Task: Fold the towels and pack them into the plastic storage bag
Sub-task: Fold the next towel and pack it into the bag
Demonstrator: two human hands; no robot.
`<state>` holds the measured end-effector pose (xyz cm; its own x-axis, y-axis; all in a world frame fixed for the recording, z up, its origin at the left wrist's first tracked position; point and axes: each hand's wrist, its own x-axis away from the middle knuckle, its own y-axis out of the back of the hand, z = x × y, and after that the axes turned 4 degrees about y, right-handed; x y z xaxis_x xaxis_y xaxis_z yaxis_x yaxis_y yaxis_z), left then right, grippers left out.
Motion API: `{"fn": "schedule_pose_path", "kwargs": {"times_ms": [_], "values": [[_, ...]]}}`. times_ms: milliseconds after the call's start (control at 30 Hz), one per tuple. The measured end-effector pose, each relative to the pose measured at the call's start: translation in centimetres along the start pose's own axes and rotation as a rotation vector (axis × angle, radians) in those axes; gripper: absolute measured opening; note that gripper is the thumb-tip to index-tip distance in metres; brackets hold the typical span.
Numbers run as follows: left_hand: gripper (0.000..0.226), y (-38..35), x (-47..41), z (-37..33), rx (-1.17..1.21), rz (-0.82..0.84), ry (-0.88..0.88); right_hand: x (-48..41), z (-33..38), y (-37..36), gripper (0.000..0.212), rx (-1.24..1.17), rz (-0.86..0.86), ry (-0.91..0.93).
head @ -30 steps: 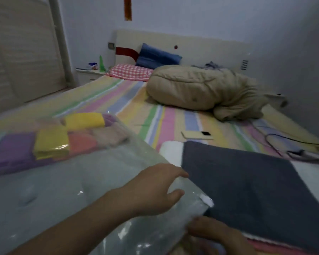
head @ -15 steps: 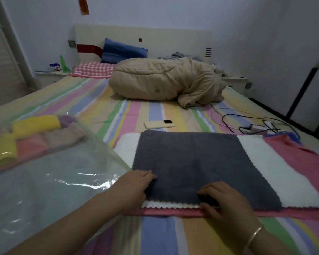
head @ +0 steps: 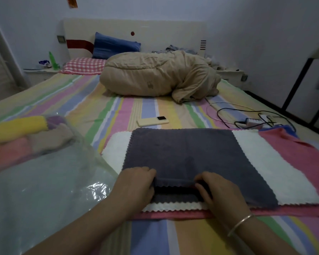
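Where it lay flat, both hands [head: 173, 188] now fold grey towel [head: 182, 153].

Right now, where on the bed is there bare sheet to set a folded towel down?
Bare striped sheet lies between the plastic storage bag, the tan duvet and the phone. Another strip runs along the near edge between the forearms. Crowded: cables far right, and the grey towel stack under both hands.

I'm looking at a home bedroom here. There's a bed [head: 118, 107] in striped sheets, pillows [head: 114, 46] against the headboard [head: 155, 28], a bundled duvet [head: 155, 76], and a nightstand [head: 39, 74] at its far-left corner.
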<state>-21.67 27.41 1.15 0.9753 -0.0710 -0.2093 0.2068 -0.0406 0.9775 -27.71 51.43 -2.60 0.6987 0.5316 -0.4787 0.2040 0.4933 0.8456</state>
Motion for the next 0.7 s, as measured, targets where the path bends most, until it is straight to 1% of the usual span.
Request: {"fn": "schedule_pose_path", "kwargs": {"times_ms": [33,133,200,300,367,433,500,567,633,700], "values": [[0.01,0.0,-0.4,0.3,0.011,0.004,0.043,0.2,-0.1,0.1,0.011,0.02,0.006,0.026],[0.02,-0.1,-0.8,1.8,0.013,0.003,0.131,1.2,-1.0,0.7,0.031,0.055,0.054,0.058],[0.02,0.0,-0.9,3.1,0.05,-0.001,0.169,1.7,-2.5,1.4,0.041,0.05,0.054,0.025],[0.008,0.1,-1.1,5.3,0.239,-0.037,0.266,2.5,-5.2,2.7,0.041,0.012,0.024,-0.121],[0.01,0.2,-1.2,6.4,0.348,-0.126,0.353,2.9,-6.9,3.4,0.04,0.005,0.001,-0.207],[0.012,-0.1,-1.3,6.9,0.448,-0.172,0.407,3.1,-8.2,4.1,0.035,0.006,-0.015,-0.237],[0.018,-0.5,-1.5,7.0,0.619,-0.166,0.46,3.3,-8.9,4.8,0.031,-0.024,-0.021,-0.237],[0.023,-0.8,-1.7,7.2,0.866,-0.178,0.532,3.6,-9.7,5.1,0.033,-0.077,-0.026,-0.263],[0.017,-1.0,-2.0,7.2,1.075,-0.209,0.587,3.7,-10.4,5.1,0.037,-0.179,-0.061,-0.309],[0.013,-1.0,-2.2,7.0,1.2,-0.225,0.612,3.1,-10.7,5.4,0.041,-0.34,-0.123,-0.355]]}}
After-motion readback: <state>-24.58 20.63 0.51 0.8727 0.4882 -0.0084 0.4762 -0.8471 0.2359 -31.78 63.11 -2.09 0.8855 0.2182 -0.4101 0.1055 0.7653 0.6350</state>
